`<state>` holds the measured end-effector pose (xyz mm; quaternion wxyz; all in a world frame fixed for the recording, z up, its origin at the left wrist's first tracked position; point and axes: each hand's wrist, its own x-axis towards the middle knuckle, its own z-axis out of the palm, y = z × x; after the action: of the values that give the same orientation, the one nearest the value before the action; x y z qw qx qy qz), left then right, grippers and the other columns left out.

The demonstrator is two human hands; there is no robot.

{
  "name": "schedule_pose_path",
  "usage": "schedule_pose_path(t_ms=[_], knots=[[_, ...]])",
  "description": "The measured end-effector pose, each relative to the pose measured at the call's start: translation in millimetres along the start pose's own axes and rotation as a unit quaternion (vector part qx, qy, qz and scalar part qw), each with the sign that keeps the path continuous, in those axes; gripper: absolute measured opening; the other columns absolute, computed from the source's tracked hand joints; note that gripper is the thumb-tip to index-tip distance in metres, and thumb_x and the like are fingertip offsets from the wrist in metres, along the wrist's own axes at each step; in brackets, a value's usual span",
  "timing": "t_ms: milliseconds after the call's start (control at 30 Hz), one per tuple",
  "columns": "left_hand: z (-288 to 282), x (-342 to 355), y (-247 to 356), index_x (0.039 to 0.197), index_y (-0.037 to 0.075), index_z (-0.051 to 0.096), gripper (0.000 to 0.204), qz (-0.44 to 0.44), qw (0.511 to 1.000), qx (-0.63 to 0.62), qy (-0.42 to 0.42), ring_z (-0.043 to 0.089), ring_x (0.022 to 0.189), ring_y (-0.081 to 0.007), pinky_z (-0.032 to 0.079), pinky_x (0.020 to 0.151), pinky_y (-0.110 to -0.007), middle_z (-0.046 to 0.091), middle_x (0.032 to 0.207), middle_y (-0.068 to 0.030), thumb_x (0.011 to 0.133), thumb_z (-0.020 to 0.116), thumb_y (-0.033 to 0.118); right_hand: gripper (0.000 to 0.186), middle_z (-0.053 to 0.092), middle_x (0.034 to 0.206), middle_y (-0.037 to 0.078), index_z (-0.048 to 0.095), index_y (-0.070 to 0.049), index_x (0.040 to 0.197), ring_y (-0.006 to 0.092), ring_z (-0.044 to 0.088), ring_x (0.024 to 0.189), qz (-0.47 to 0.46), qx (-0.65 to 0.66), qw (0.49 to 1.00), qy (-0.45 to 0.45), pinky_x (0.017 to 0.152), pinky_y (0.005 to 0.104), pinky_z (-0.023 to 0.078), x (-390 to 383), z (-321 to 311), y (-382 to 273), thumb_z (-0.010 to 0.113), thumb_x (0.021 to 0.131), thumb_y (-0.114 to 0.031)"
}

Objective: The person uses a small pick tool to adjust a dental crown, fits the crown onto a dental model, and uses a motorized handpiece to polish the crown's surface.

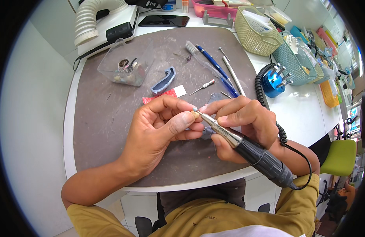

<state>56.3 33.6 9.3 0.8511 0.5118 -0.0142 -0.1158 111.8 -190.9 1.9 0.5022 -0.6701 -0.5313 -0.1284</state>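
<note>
My left hand [152, 122] pinches a small, tooth-coloured piece [195, 115], which looks like a dental crown, between thumb and fingers. A black and silver rotary handpiece [259, 154] lies in my right hand [249, 116], gripped like a pen. Its narrow end points at the piece, and a small blue-grey tip [195, 109] shows right beside it; I cannot tell whether they touch. Beyond my left hand lie a curved blue-grey putty mould [164, 81] and a red and white paper [160, 96]. A bluish lump [207, 133] is partly hidden under my hands.
A clear plastic box [129, 79] of small parts stands at the left. Toothbrush [190, 48], blue pen [214, 61], metal rod [233, 75] and small driver [208, 83] lie ahead. At the right are a blue bur stand [274, 85], a coiled cord [259, 85] and baskets [255, 37].
</note>
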Motion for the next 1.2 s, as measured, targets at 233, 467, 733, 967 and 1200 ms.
schedule_pose_path(t_ms=[233,467,733,967,1200], knots=[[-0.8,0.3,-0.2,0.114,0.002,0.061,0.018,0.001,1.0,0.001,-0.004,0.073,0.096,-0.0171,0.065,0.084,-0.031,0.071,0.103,-0.0114,0.1,0.068,0.012,0.037,0.066,0.096,0.021,0.054,0.004,0.111,0.0393,0.073,0.104,-0.007,-0.006,1.0,-0.005,0.091,0.0458,0.061,2.7,-0.4,-0.4,0.077,0.083,0.001],[-1.5,0.6,-0.5,0.114,0.002,0.061,0.018,0.004,1.0,0.003,-0.009,0.073,0.097,-0.0171,0.064,0.085,-0.03,0.07,0.104,-0.012,0.1,0.068,0.012,0.036,0.066,0.095,0.021,0.055,0.004,0.111,0.0388,0.074,0.103,-0.004,-0.007,1.0,0.0,0.09,0.0445,0.062,2.5,0.9,-0.7,0.078,0.083,0.0],[-0.9,0.6,-0.4,0.114,0.002,0.061,0.018,0.005,1.0,0.004,-0.007,0.073,0.097,-0.017,0.064,0.085,-0.03,0.07,0.105,-0.0119,0.1,0.067,0.011,0.036,0.067,0.095,0.02,0.055,0.004,0.11,0.039,0.074,0.104,-0.001,-0.001,1.0,0.009,0.09,0.0452,0.062,1.8,1.6,0.0,0.077,0.083,0.0],[-1.2,1.2,-0.8,0.114,0.002,0.061,0.017,0.005,1.0,-0.001,-0.005,0.073,0.096,-0.017,0.065,0.085,-0.03,0.07,0.103,-0.0117,0.1,0.067,0.011,0.036,0.066,0.096,0.02,0.054,0.003,0.111,0.0392,0.073,0.105,-0.003,-0.002,1.0,-0.003,0.091,0.0458,0.061,2.9,-0.2,0.0,0.077,0.083,0.001],[0.5,1.5,0.3,0.114,0.002,0.061,0.017,0.001,1.0,-0.012,-0.004,0.073,0.095,-0.0171,0.065,0.084,-0.03,0.07,0.103,-0.0119,0.1,0.067,0.01,0.036,0.065,0.099,0.02,0.053,0.003,0.112,0.0385,0.072,0.108,0.022,0.009,1.0,-0.002,0.094,0.0459,0.061,0.3,-0.9,-1.6,0.077,0.084,0.0]])
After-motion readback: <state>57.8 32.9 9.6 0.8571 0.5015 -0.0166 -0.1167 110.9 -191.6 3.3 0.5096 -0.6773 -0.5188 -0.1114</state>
